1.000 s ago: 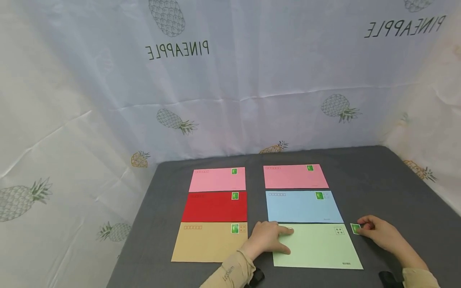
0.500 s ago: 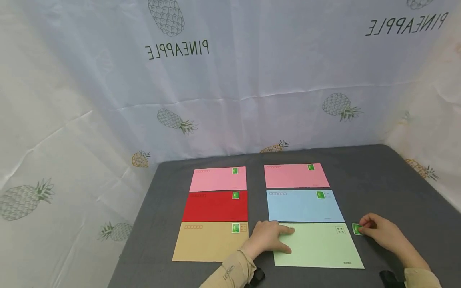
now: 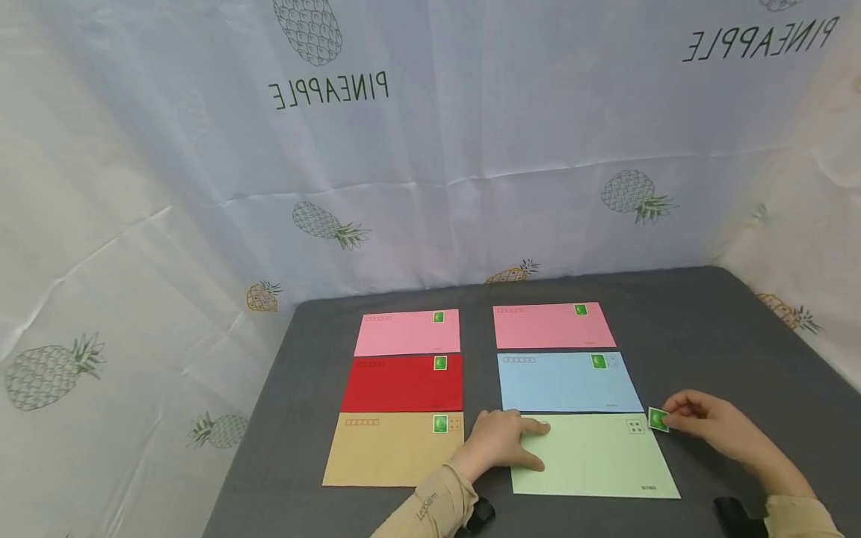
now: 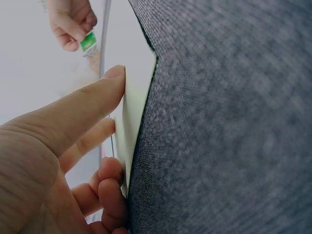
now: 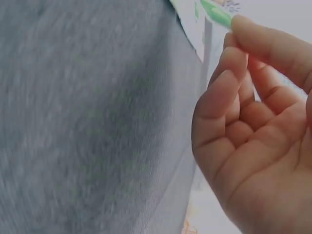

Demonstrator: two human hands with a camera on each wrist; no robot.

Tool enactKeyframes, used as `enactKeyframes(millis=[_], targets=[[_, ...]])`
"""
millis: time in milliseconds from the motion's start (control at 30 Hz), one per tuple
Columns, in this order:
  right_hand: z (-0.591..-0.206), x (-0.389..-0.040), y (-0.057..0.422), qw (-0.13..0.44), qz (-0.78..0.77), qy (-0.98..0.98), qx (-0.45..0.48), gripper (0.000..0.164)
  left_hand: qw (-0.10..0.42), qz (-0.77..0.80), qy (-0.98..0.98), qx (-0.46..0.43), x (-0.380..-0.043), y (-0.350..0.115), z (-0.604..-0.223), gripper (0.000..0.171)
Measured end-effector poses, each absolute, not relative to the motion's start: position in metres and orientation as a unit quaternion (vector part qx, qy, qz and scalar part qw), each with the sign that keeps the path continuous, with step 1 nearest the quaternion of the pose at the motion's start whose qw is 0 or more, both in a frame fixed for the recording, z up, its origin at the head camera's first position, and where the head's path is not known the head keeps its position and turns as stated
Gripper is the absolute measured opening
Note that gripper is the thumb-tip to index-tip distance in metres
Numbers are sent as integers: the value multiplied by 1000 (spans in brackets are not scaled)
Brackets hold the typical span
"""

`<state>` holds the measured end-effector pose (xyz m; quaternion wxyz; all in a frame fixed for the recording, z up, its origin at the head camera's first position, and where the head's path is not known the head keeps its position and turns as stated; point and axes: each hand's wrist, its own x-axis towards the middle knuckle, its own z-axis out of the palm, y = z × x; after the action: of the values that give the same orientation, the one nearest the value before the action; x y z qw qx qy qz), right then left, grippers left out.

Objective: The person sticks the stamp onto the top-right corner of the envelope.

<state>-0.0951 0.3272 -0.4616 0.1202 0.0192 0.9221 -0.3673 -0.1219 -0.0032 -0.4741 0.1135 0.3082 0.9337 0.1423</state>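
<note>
In the head view a pale green envelope (image 3: 592, 463) lies at the front right of the grey table, with a small printed square in its upper right corner. My left hand (image 3: 501, 442) rests at its left edge, thumb and index finger spread and pressing on the paper. Between thumb and fingertips my right hand (image 3: 716, 426) pinches a green stamp (image 3: 658, 420) with a white border, held at the envelope's upper right edge. The stamp also shows in the left wrist view, and edge-on as a green strip (image 5: 217, 13) in the right wrist view.
Behind lie a blue envelope (image 3: 565, 388) and a pink envelope (image 3: 545, 329). The left column has a tan envelope (image 3: 383, 456), a red envelope (image 3: 397, 388) and another pink envelope (image 3: 403, 336). Each bears a green stamp. A pineapple-print curtain (image 3: 437, 134) surrounds the table.
My right hand has lifted the stamp slightly and moved it left, to the green envelope's right edge. My left hand has stayed in place on the envelope.
</note>
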Motion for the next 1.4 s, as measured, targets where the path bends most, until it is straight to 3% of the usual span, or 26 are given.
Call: enactKeyframes(millis=[367,733,1400], targets=[[-469,-105,304,169,-423,889,-47,36,113,144,933,310,-121,-4,-474,56],[-479,-112,293,134,-422,893,-84,32,115,145,932,310,-121,-4,-474,56],[-477,-115,278,104,-307,945,-33,30,118,153,931,311,-123,-5,-474,55]])
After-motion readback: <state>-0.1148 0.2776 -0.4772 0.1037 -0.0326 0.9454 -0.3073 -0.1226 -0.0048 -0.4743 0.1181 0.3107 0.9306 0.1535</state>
